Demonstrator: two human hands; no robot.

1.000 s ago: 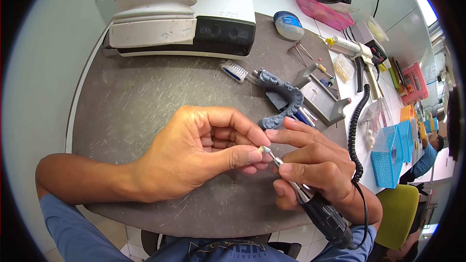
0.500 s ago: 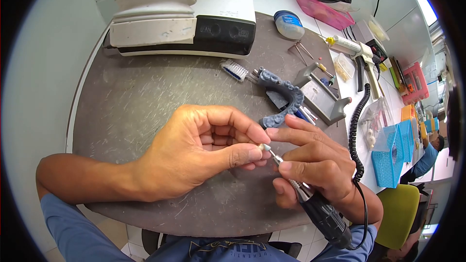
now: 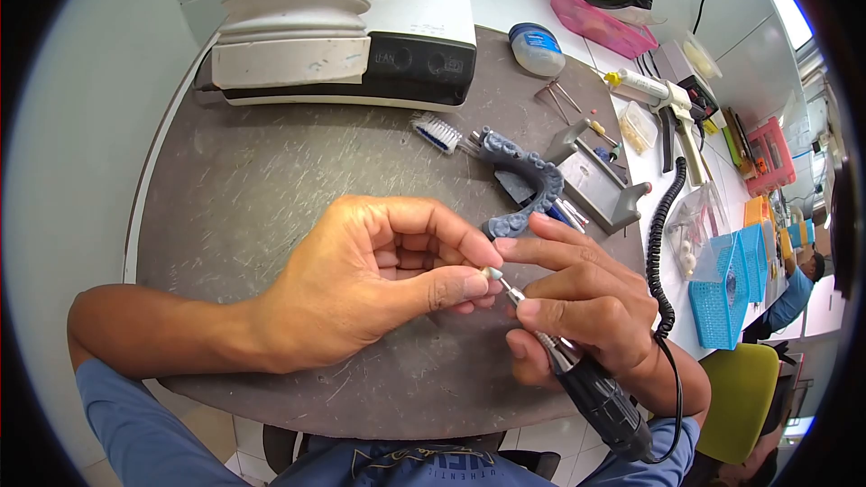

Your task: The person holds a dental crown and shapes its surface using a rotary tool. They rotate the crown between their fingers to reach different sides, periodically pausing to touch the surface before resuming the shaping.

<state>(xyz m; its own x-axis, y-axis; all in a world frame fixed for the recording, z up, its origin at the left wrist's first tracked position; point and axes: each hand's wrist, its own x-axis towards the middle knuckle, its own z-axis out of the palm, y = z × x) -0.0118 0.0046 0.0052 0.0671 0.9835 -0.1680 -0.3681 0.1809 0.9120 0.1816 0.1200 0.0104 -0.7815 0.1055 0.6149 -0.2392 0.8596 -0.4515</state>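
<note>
Gently: your left hand (image 3: 361,289) pinches a small piece, hidden by thumb and forefinger, above the table (image 3: 271,171). Right hand (image 3: 586,307) wrapped round the handpiece (image 3: 600,401), touch its burr (image 3: 492,274) lightly, hands braced together.

Left hand (image 3: 361,284): whatever sits between thumb and fingertips is covered, too small to make out. Rotary handpiece (image 3: 600,401): middle buried in right hand (image 3: 582,302), rear end lost behind the wrist. Suction unit (image 3: 343,27): top cut off by the frame edge. Thin tools (image 3: 568,215) half hidden under grey dental model (image 3: 528,185). Person (image 3: 798,289) at right rim mostly cropped.
</note>
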